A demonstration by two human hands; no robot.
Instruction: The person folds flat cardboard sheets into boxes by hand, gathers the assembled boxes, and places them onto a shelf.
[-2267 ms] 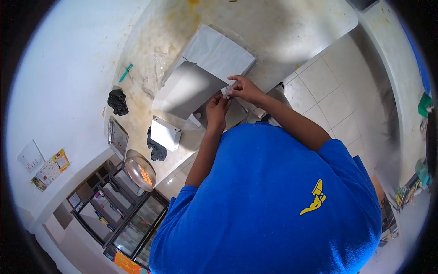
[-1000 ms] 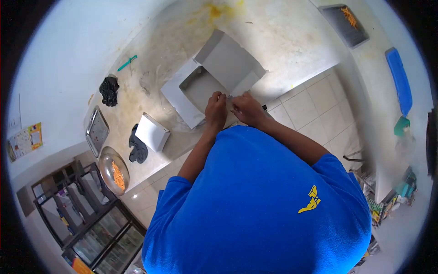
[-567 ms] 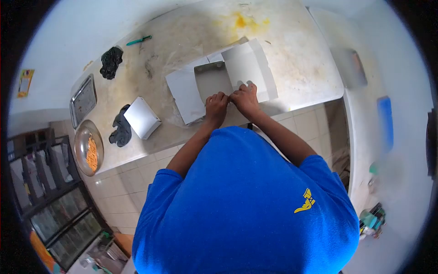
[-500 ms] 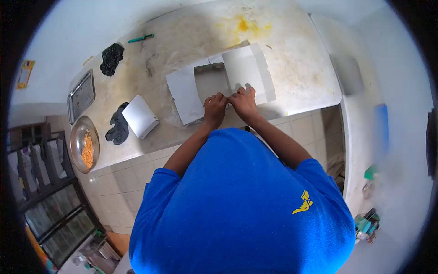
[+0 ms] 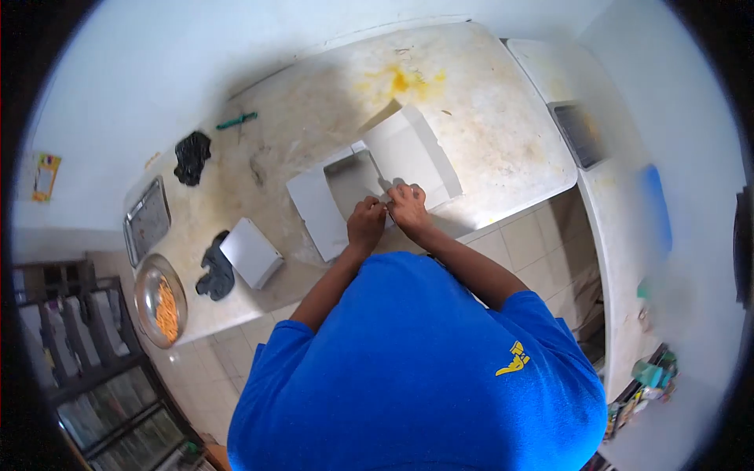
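Observation:
A part-folded cardboard box (image 5: 352, 182), grey inside, lies on the table with its pale lid panel (image 5: 408, 145) spread out to the right. White flat cardboard (image 5: 316, 206) shows at its left; whether it is a separate sheet I cannot tell. My left hand (image 5: 367, 224) has its fingers closed on the box's near edge. Right beside it, my right hand (image 5: 408, 208) pinches the near corner where box and lid panel meet. Both hands almost touch, and the fingertips partly hide the cardboard between them. Left of them sits a folded white box (image 5: 250, 253).
Farther left are a dark grey crumpled plastic piece (image 5: 215, 271), a bowl of orange sticks (image 5: 166, 310), a metal tray (image 5: 147, 222), a black plastic bag (image 5: 191, 157) and a green-handled tool (image 5: 237, 121). Yellow stains (image 5: 400, 81) mark the table's far side.
The whole view has shifted, so the table and its objects appear lower in the frame. Both hands remain at the box's near edge, with fingers slightly rearranged.

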